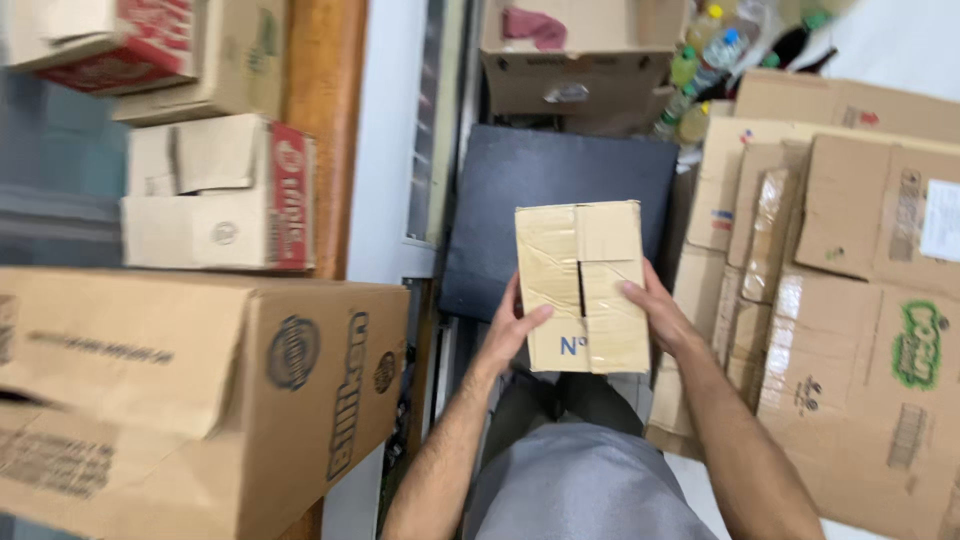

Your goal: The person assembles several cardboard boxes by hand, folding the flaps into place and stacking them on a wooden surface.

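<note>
I hold a small cardboard box [583, 285] upright in front of me with both hands. Its taped flaps face me, and one flap seam is slit open down the middle. My left hand [510, 332] grips its left edge, thumb laid across the front. My right hand [655, 312] clasps its right edge, thumb pressed on the front flap. A dark flat panel [560, 180] lies behind the box, lower down.
A large brown carton [200, 390] stands close at my left, with smaller red-and-white cartons [225, 195] stacked beyond it. Flattened and stacked cardboard boxes [850, 300] fill the right. An open carton [575, 60] and several plastic bottles [700, 70] sit at the far end.
</note>
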